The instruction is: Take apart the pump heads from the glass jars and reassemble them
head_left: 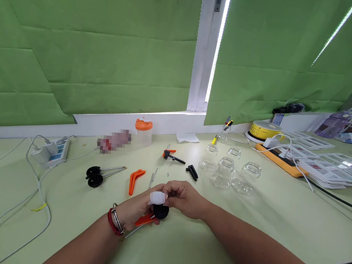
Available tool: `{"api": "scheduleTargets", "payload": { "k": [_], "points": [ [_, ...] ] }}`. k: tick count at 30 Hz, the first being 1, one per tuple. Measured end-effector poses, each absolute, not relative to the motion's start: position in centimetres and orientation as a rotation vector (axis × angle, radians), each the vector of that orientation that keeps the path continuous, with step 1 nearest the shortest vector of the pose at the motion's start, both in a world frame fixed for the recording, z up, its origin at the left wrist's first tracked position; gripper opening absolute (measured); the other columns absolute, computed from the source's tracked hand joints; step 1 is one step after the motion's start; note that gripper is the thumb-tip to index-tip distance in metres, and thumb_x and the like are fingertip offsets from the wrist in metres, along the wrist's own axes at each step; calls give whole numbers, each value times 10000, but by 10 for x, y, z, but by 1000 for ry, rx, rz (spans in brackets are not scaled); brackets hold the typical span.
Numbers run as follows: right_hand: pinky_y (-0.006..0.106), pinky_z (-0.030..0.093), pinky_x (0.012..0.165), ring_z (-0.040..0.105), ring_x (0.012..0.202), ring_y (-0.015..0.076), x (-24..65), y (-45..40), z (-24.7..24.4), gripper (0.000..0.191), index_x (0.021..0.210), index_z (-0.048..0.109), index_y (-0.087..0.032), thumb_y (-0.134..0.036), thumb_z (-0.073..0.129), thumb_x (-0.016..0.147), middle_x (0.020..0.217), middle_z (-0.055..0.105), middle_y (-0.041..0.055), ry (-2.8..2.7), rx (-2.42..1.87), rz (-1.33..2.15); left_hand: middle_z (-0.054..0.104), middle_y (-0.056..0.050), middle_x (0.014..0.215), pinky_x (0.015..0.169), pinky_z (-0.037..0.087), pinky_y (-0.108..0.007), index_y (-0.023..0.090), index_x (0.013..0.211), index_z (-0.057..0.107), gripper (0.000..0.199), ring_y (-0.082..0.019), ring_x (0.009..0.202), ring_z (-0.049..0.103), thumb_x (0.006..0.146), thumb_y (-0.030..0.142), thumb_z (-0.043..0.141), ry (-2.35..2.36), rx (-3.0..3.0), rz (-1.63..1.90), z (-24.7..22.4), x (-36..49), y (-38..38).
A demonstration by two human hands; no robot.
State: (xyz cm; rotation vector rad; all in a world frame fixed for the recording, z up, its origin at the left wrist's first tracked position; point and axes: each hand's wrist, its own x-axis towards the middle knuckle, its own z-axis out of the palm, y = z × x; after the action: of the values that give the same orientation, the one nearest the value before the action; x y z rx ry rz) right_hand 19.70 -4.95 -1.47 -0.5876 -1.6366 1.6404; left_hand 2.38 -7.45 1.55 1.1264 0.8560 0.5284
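My left hand, its thumb wrapped in a white bandage, is closed around a pump-like piece. The piece has a round black head, an orange lever and a thin metal rod pointing down-left. Right beside the bandaged thumb, my right hand pinches at the top of the black head; what lies between its fingertips is hidden. Beyond the hands lie loose orange levers, thin metal pins, a tiny metal part and black plastic pieces.
Two black-headed metal rods lie at left, near a power strip and cables. An orange-and-black assembly and an orange-lidded cup stand farther back. Several glass jars, screwdrivers and stacked white frames occupy the right.
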Motion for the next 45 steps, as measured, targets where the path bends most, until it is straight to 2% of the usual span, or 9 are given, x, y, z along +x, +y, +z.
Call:
{"api": "scheduleTargets", "payload": {
  "k": [14,21,26,29,34,45],
  "points": [
    [282,462,699,571,747,128,197,-49,-20,162,766,580,-164,-239,710,706,849,624,16,-1665,-596,1621,488,-9,809,619,433,-292,211,920,524,237,-157,728,494,757,376,575,831,1114,532,14,23,-74],
    [287,468,697,567,742,129,199,-47,-21,146,802,594,-169,-250,692,731,831,616,13,-1723,-601,1560,494,-24,841,621,434,-291,203,1000,538,340,-167,749,491,737,412,587,859,1113,527,17,25,-74],
    [297,481,759,591,838,147,200,-47,-20,92,807,622,-178,-236,669,753,941,632,30,-1755,-500,1508,472,-11,816,582,415,-270,211,1044,542,378,-154,704,485,730,419,571,847,1134,520,16,24,-73],
    [294,488,741,599,837,150,200,-47,-21,106,792,617,-173,-243,679,742,974,643,39,-1726,-502,1552,468,-10,810,588,417,-269,208,1030,547,378,-156,713,487,718,417,583,862,1126,519,16,24,-74],
    [277,488,694,593,770,139,199,-47,-23,128,764,617,-171,-223,713,696,865,638,14,-1716,-554,1519,476,-9,817,593,416,-264,212,1019,546,365,-151,715,483,708,395,600,861,1115,520,18,25,-74],
    [284,483,670,575,717,132,201,-49,-18,174,776,624,-170,-281,725,688,821,630,12,-1734,-623,1499,506,-29,869,662,439,-306,232,1077,538,341,-167,761,488,786,409,558,820,1147,500,15,21,-73]
  ]
}}
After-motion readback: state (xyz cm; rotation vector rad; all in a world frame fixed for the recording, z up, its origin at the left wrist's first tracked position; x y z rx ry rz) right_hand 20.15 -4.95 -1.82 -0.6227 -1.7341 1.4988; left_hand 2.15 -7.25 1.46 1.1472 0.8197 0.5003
